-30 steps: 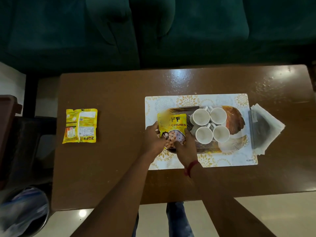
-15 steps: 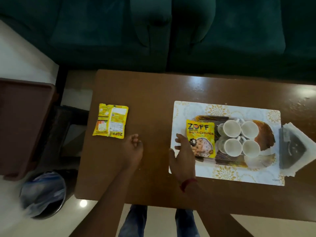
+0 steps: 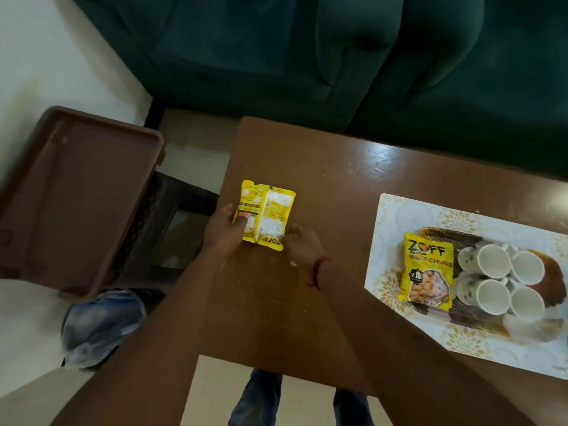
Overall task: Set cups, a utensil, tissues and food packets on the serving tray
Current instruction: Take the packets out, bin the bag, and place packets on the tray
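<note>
A yellow food packet (image 3: 270, 213) lies back-side up near the left end of the brown table (image 3: 322, 186). My left hand (image 3: 222, 232) grips its left edge, thumb on top. My right hand (image 3: 302, 244) pinches its lower right corner. At the right, a second yellow packet (image 3: 427, 269) rests face up on the left part of the serving tray (image 3: 467, 321). Several white cups (image 3: 495, 259) stand upright in a cluster on the tray beside that packet. The tray sits on a white and gold placemat (image 3: 393, 222).
A dark green sofa (image 3: 307, 56) runs along the far side of the table. To the left stand a brown plastic stool or crate (image 3: 70, 192) and a bin lined with a bag (image 3: 101, 324). My legs (image 3: 258, 395) show below the table's near edge.
Both hands left the packet they had set on the tray and moved left across the table. They now hold the second packet. My view has swung left, so the tissues are out of frame.
</note>
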